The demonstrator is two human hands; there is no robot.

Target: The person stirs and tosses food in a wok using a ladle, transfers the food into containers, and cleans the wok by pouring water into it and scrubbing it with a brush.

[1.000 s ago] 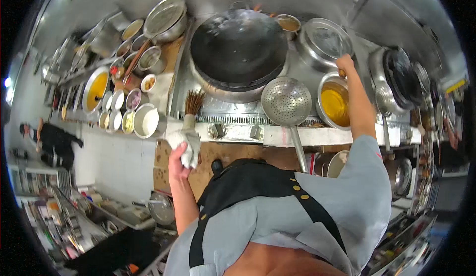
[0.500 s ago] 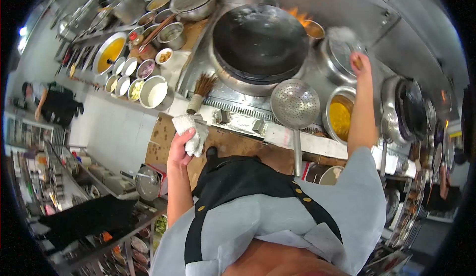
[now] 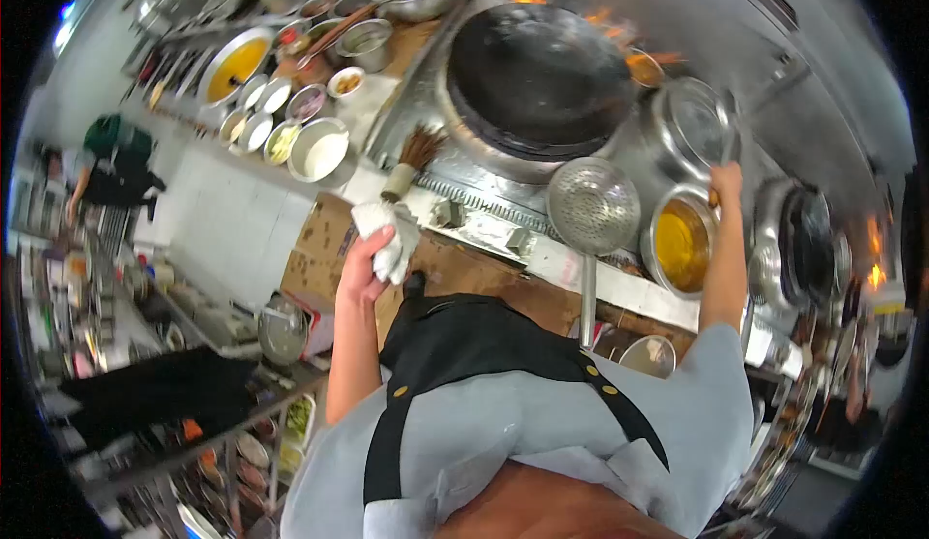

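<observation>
My left hand point(image 3: 371, 266) is closed around a folded white cloth point(image 3: 392, 239), held in front of the stove edge. My right hand point(image 3: 726, 186) grips the wooden-ended handle of a metal ladle point(image 3: 733, 137), whose bowl end is hard to make out beside a steel pot point(image 3: 692, 123). Just below that hand stands a metal bowl of yellow oil point(image 3: 680, 244). A large black wok point(image 3: 537, 74) sits on the burner to the left, with flames behind it. Between my hands a perforated strainer point(image 3: 593, 205) rests with its handle toward me.
A bamboo brush point(image 3: 416, 157) lies at the stove's front left. Several seasoning bowls, including one of white powder point(image 3: 319, 150), stand on the left counter. Stacked dark woks point(image 3: 808, 239) are at the right. Another person point(image 3: 121, 176) stands far left.
My right hand has come down and slightly right with the ladle, from above the steel pot to beside the oil bowl. My left hand keeps the cloth. The camera view has shifted, and more flame shows.
</observation>
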